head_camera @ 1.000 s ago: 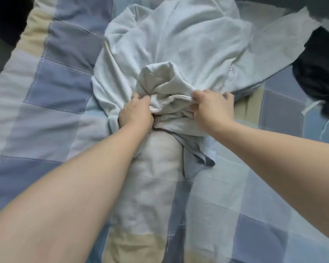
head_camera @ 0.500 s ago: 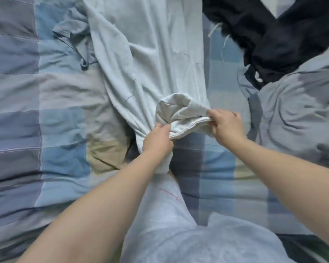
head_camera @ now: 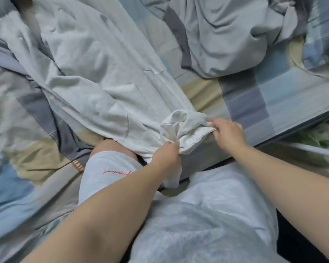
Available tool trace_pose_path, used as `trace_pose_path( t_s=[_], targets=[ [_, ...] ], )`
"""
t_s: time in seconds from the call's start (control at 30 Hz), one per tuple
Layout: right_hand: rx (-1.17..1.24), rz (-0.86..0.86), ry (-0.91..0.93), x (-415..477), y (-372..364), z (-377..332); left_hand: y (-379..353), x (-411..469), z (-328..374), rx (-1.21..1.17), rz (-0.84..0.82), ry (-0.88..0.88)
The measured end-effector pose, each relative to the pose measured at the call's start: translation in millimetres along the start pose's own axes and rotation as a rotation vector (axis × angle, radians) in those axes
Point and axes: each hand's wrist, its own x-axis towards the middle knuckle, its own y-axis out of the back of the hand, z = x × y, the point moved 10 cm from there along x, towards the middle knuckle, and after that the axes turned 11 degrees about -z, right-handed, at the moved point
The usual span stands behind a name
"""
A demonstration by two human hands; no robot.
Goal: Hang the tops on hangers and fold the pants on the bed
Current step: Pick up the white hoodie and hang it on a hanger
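- Down at the near edge of the bed (head_camera: 273, 88), both hands are on the pale grey garment (head_camera: 95, 78).
- Low and central, the left hand (head_camera: 166, 155) grips the bunched end from underneath, its fingers curled tight round a wad of cloth.
- Over to the right, the right hand (head_camera: 228, 132) pinches the folded hem of that same bunch, thumb and fingers closed on the edge.
- Between the two hands the fabric is gathered into a crumpled knot, with a paler inner side showing.
- From there the garment runs up and to the left across the checked cover, creased and spread wide, right out to the top-left corner.
- Top or pants? It cannot be told from this angle.
- At the top right a second grey garment (head_camera: 226, 35) with dark trim lies in a rumpled heap, apart from the held one.
- A knee (head_camera: 114, 147) in grey shorts (head_camera: 99, 179) with red script rests on the bed, tucked just under the held garment's near edge.
- Beyond the bed's edge on the right sits a blurred green shape (head_camera: 325, 133).
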Motion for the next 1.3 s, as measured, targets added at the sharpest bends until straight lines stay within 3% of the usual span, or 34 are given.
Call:
trace_pose_path(
  t_s=[0.2,0.43,0.57,0.77,0.93,1.03,1.17,1.3],
  targets=[
    [0.269,-0.113,0.003,21,22,-47,49,-15,-43,0.008,0.027,0.063],
    [0.197,-0.073,0.214,82,70,-209,228,-56,-133,-0.011,0.501,0.196],
    [0.092,-0.138,0.284,136,71,-303,319,-70,-201,-0.065,0.661,0.234],
    [-0.086,-0.136,0.317,214,84,-421,420,-58,-276,-0.046,0.748,0.178],
    [-0.119,-0.040,0.406,278,105,-505,470,-16,-346,-0.650,0.753,0.156],
    [-0.190,0.048,0.482,310,115,-548,474,8,-365,-0.589,0.699,0.259],
    [-0.251,-0.098,0.564,345,99,-581,483,24,-383,-0.597,0.710,0.243],
    [-0.269,-0.083,0.601,355,94,-583,488,26,-383,-0.635,0.686,0.216]
  ],
)
